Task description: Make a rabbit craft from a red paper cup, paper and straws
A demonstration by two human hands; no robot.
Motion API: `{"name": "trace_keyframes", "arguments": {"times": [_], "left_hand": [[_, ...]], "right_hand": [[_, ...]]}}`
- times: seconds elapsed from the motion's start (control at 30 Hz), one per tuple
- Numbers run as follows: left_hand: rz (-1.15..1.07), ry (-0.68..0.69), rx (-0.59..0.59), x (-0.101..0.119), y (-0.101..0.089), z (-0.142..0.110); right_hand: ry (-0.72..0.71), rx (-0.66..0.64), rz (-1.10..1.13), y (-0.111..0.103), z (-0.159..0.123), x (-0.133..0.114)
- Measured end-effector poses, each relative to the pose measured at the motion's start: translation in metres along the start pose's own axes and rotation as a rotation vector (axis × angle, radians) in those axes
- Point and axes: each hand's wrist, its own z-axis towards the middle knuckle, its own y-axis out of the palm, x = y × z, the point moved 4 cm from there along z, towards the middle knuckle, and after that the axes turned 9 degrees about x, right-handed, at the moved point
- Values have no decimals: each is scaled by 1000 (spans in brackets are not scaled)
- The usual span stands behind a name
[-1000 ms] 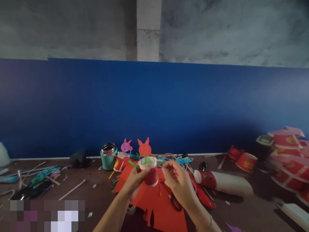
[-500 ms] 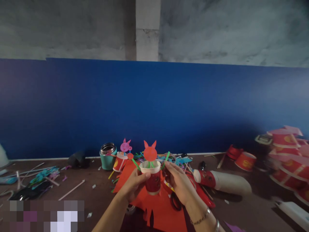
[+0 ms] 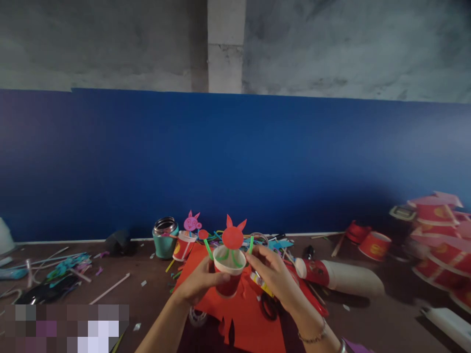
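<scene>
One cup (image 3: 233, 283) is in the left hand's (image 3: 201, 279) grasp over the red paper (image 3: 255, 328); the right hand (image 3: 271, 272) is at a green straw (image 3: 251, 243), whether pinching I cannot tell. Squeezing hard could buckle the cup; pushing sideways could bend the straw.

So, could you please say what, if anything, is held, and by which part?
The left hand holds the red cup by its side wall. The right hand is at a green straw; any grip there is unclear.
</scene>
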Motion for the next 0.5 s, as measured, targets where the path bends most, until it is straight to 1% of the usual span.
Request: {"name": "trace_keyframes", "arguments": {"times": [0.1, 0.2, 0.3, 0.4, 0.5], "left_hand": [[53, -9, -13, 3, -2, -1], [86, -5, 0, 5, -1, -3], [95, -43, -21, 4, 5, -4], [99, -98, -59, 1, 12, -4], [138, -105, -75, 2, 20, -4]], "right_hand": [[-80, 11, -103, -1, 1, -2], [-117, 12, -152, -1, 1, -4], [-128, -35, -206, 1, -2, -6], [-173, -47, -348, 0, -6, -8], [-202, -70, -433, -1, -10, -10]]}}
